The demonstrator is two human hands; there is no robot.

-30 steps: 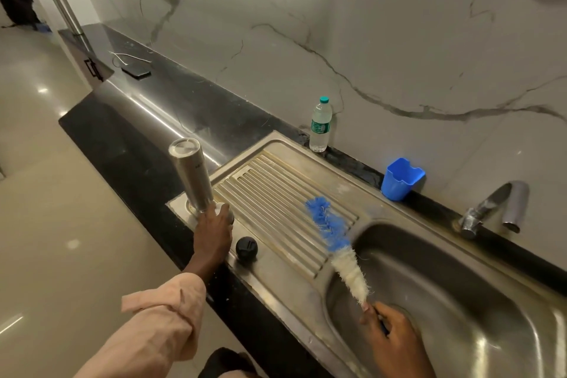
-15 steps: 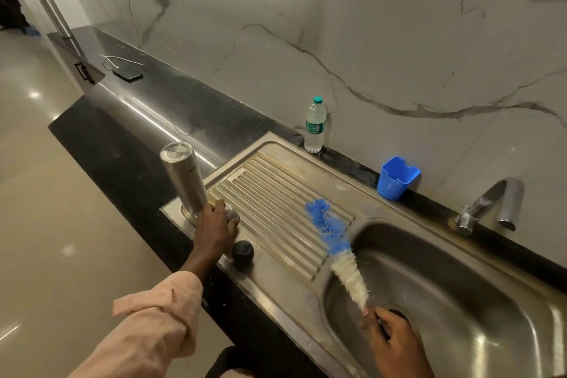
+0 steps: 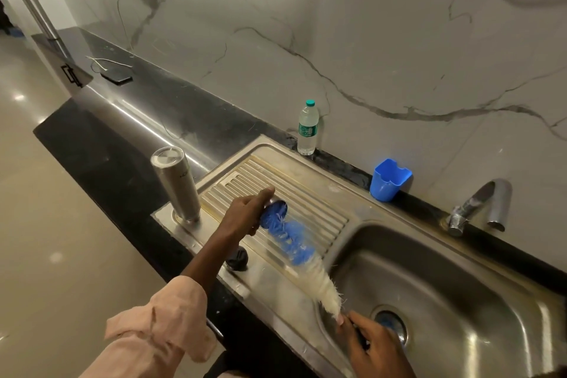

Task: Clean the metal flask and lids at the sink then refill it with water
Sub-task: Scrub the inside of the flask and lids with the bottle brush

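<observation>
The metal flask (image 3: pixel 178 184) stands on the left corner of the drainboard (image 3: pixel 319 193), with nothing touching it. My left hand (image 3: pixel 245 213) holds a small round lid (image 3: pixel 278 205) above the drainboard ribs. The blue tip of the bottle brush (image 3: pixel 290 239) pushes into that lid. The brush's white bristles slant down to my right hand (image 3: pixel 374 344), which grips the handle over the sink basin (image 3: pixel 460 291). A black lid (image 3: pixel 237 259) lies on the drainboard's front edge, below my left forearm.
A tap (image 3: pixel 481 205) juts from the counter behind the basin. A blue plastic cup (image 3: pixel 389 179) and a clear water bottle (image 3: pixel 307 129) stand against the marble wall. Far left on the black counter lie a phone (image 3: pixel 116 76) with its charging cable and a second tall flask (image 3: pixel 36 12).
My left hand left the foot of the flask and moved right over the drainboard with a lid in it. The brush tip now meets that lid.
</observation>
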